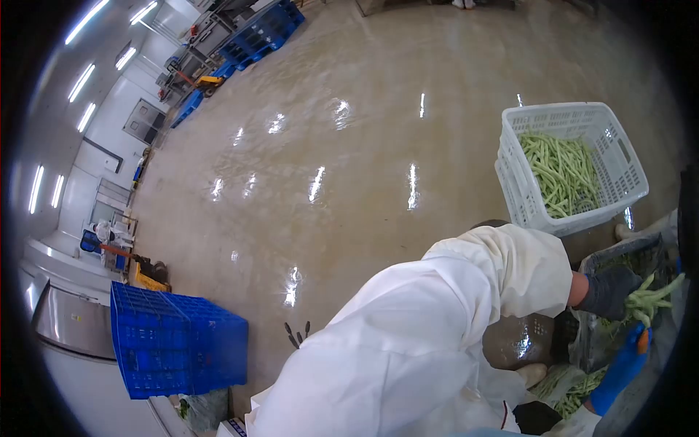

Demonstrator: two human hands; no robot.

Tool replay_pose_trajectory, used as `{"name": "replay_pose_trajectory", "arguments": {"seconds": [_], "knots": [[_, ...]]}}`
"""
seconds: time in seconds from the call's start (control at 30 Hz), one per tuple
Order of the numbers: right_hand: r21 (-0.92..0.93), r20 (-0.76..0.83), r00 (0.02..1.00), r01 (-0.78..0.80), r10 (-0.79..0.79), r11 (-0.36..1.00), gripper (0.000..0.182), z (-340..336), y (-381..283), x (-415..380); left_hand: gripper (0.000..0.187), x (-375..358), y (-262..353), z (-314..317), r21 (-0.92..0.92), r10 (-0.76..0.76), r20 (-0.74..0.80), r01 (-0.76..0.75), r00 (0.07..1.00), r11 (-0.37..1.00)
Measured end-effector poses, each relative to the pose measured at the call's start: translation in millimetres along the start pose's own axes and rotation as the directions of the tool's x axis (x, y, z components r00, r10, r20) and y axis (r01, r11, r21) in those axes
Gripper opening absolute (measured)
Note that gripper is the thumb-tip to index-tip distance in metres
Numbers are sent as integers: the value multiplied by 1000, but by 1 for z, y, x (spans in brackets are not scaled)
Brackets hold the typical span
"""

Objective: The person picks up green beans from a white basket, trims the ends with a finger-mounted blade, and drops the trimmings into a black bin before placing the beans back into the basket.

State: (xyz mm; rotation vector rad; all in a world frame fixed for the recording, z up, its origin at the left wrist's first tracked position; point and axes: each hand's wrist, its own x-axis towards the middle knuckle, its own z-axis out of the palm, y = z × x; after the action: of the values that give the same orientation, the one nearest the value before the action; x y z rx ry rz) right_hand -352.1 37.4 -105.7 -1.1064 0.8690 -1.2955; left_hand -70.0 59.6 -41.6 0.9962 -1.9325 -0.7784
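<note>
The left hand (608, 291), in a dark glove at the end of a white sleeve (437, 328), is closed around a bunch of green beans (652, 297) and holds it at the right edge of the view, the pods sticking out to the right past the fingers. Just below it the right hand (619, 371), in a blue glove, is curled with its fingertips up against the underside of the same bunch; whether it truly grips the pods cannot be told. Beneath both hands lie more loose beans (575, 390), partly hidden by the sleeve, and a dark tray (619, 256) sits behind the left hand. Further up, a white plastic crate (524, 189) stands tilted and is filled with green beans. A wide glossy floor (349, 146) stretches away to the left. On it, near the lower left, stands a blue crate (178, 342) beside a steel counter (65, 320), and blue pallets (262, 33) lie far off at the top.
</note>
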Motion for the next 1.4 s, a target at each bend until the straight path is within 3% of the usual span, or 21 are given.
{"name": "replay_pose_trajectory", "arguments": {"seconds": [0.1,0.2,0.27,0.33,0.37,0.4,0.47,0.5,0.53,0.57,0.63,0.77,0.83,0.87,0.9,0.97,1.07,1.1,1.17,1.27,1.4], "knots": [[-426,-56,997,24,-53,904,40,9,8,2,58,7,-12,23,-112,185,-231,-215,955,970],[-374,40,988,-122,147,919,36,-6,16,7,53,0,-10,-1,-411,27,-265,-139,964,901],[-487,58,991,-79,122,870,32,10,12,1,50,-2,-1,-21,-613,-71,-232,-89,970,785],[-616,61,998,13,31,788,30,39,3,-12,50,2,2,-22,-863,-240,-49,80,970,499],[-691,61,997,74,-43,719,30,59,2,-21,52,14,-20,-9,-768,-275,58,219,960,602],[-542,57,995,96,-78,835,30,67,9,-25,50,8,-8,-21,-614,-159,-93,69,983,786],[-625,124,980,199,-155,755,28,103,-10,-30,43,7,-12,-14,-657,-250,50,220,967,721],[-303,65,997,-14,35,953,26,120,-27,-33,39,6,-10,-14,-625,-296,114,300,948,721],[-214,91,992,-69,90,974,23,120,-30,-30,36,6,-7,-14,-586,-339,178,376,924,717],[-165,114,978,-153,173,974,23,115,-30,-24,37,11,-16,-7,-522,-254,0,217,967,825],[-112,117,951,-273,285,956,28,109,-21,-20,40,16,-12,-16,-721,-341,194,370,920,586],[-206,67,964,-240,258,949,29,98,0,-20,43,17,0,-14,-750,-317,242,384,917,539],[-404,31,977,-181,212,897,24,87,-4,-16,43,20,-1,-20,-776,-327,310,436,893,455],[-528,-1,979,-174,205,831,23,81,-5,-13,30,20,-2,-24,-671,-235,192,302,953,677],[-641,-28,981,-167,194,750,21,77,-5,-11,33,22,-4,-31,-766,-324,192,348,926,541],[-755,-65,986,-149,152,639,19,57,3,-8,35,28,-8,-52,-830,-352,97,271,931,487],[-857,-118,993,-103,2,506,22,30,14,-4,41,36,-48,-92,-812,-302,-39,146,953,565],[-881,-131,989,-87,-63,465,25,23,16,-2,41,43,-58,-101,-777,-460,-187,156,868,610],[-947,-176,959,-103,-224,305,35,9,29,4,38,45,-87,-114,-632,-517,-443,154,732,759],[-984,-82,926,-17,-369,178,48,6,27,11,37,43,-104,-120,-665,-544,-443,147,712,733],[-943,69,905,197,-420,268,48,35,12,10,42,38,-65,-93,-795,-451,-41,244,892,555]]}}
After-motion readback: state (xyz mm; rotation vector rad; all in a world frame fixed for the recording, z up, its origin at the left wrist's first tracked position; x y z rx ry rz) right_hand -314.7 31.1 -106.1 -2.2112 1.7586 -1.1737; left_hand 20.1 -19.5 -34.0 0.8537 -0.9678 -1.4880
